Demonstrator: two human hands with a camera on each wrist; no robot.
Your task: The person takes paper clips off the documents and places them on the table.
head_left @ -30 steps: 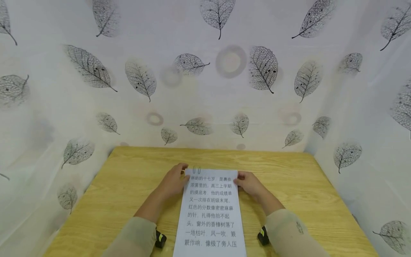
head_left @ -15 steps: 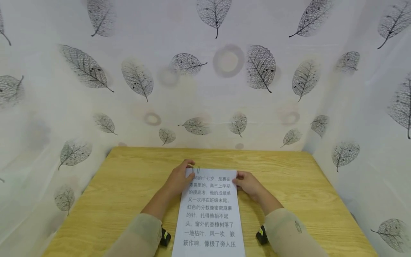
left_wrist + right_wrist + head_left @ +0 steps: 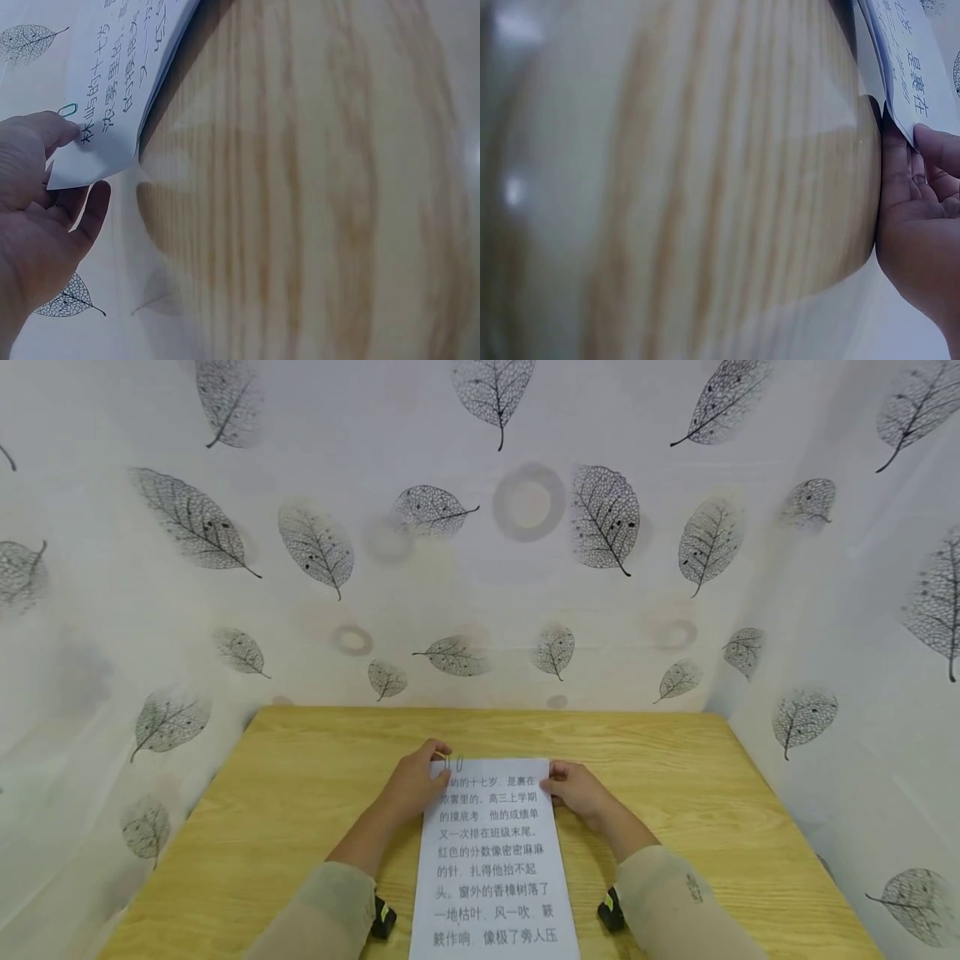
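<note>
A stack of white printed sheets stretches from mid-table toward the person, its upper edge facing the back. Two paper clips sit on that edge near the left corner; a green clip shows by the thumb in the left wrist view. My left hand pinches the upper left corner, thumb on the printed face and over the first character, other fingers behind. At the upper right corner, my right hand pinches the sheets between thumb and fingers. The lower end of the sheets runs out of the head view.
The wooden table reaches back to a pale curtain printed with leaves, which also encloses both sides. Black wrist devices are worn below each forearm. Light sleeves cover the forearms.
My left hand has shifted right along the corner, so its thumb now covers the first character and overlaps the left clip. My right hand keeps its hold at the other corner.
</note>
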